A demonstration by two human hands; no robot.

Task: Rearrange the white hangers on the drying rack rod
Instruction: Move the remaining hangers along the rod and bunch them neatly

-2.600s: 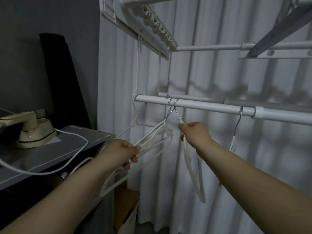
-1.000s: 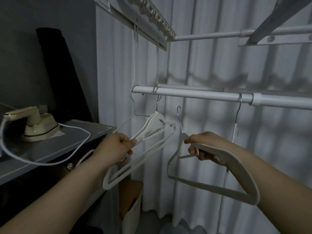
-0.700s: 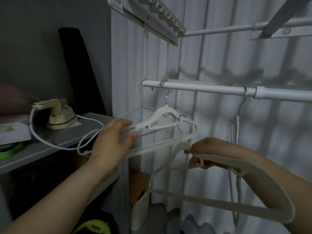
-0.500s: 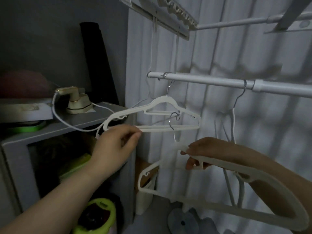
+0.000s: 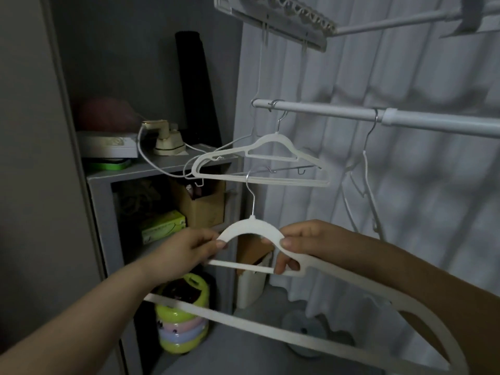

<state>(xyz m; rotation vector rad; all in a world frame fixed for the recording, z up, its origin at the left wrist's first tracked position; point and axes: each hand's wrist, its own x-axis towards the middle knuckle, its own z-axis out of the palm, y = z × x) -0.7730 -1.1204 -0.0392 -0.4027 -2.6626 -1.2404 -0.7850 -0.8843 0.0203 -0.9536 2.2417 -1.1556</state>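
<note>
A white hanger with a metal hook is off the rod, held low in front of me. My left hand pinches its left shoulder and my right hand grips its right shoulder beside the neck. Above, the white drying rack rod runs left to right. Near the rod's left end hang white hangers bunched together, facing me. Another white hanger hangs edge-on further right, by the rod's joint.
A grey shelf unit stands at left with a small iron and its white cord on top, boxes inside, and stacked coloured containers on the floor. A white curtain hangs behind the rack. A second rod crosses overhead.
My left hand let go of the hangers on the rod and took hold of the loose hanger's left shoulder. The hanging ones swung back to face me. My view turned left and down.
</note>
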